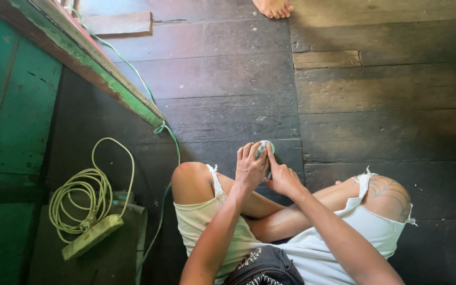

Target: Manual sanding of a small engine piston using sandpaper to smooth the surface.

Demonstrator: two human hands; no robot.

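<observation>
Person is sitting cross-legged on a dark wooden plank floor [376, 89], both hands meeting out in front of the knees over a small round pale object [264, 146]; can't really tell what it is, it looks like a little disc or cap, whitish-green, mostly hidden by fingers; the left hand [250, 168] is curled over it from the left with fingers bent and closed around its side, so it seems to be gripping it; the right hand [283, 177] comes in from the right with the index finger stretched up against the object's edge and the other fingers tucked, pinching or pressing rather than wrapped around; so the object sits just above the floor, between the two hands, held by both; as for how far along things are, my guess is it's mid-fiddle, nothing looks set down or finished, and no loose parts show nearby; off to the left there's a coiled pale cord [83, 198] with a greenish power strip [92, 236], well apart from the hands and untouched; a bare foot [273, 7] of someone else shows at the top edge.
</observation>
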